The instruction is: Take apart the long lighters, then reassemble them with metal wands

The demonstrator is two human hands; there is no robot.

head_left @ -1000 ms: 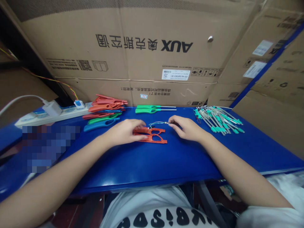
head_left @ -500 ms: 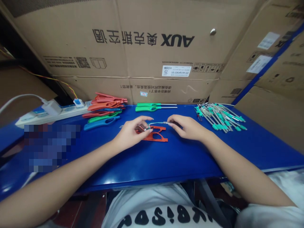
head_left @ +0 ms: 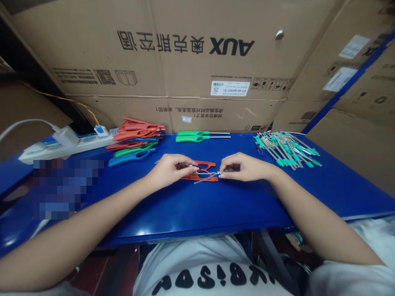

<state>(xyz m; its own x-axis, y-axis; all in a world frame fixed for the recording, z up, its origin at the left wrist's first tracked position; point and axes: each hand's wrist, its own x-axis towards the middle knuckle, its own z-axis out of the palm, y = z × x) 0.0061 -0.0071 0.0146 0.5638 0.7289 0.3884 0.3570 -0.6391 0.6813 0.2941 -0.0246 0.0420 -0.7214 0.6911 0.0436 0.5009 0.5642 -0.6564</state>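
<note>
My left hand [head_left: 173, 167] is closed in a pinch at the wire end, where a small white piece peeks out between the fingertips. Thin white and green wires [head_left: 206, 173] stretch from there to my right hand [head_left: 248, 166]. That hand is closed on a slim metal tube [head_left: 230, 171], partly covered by its fingers. A thin greyish strand [head_left: 202, 180] slants down-left from the right fingertips; I cannot tell what it is. Beneath the wires lie two orange-red lighter shell halves [head_left: 210, 165], their left ends hidden by my left hand.
Back left, several red, green and blue lighter handles [head_left: 135, 135] are piled near a white power strip [head_left: 86, 144]. Two green lighters [head_left: 193, 139] with metal tubes lie at the back middle. Metal tubes with teal parts [head_left: 286, 150] are heaped at right. A cardboard wall [head_left: 185, 20] stands behind.
Both hands have come slightly lower, toward the shell halves. The wires now run lower, across the shells, and the slanting strand has come into sight below the right fingertips.
</note>
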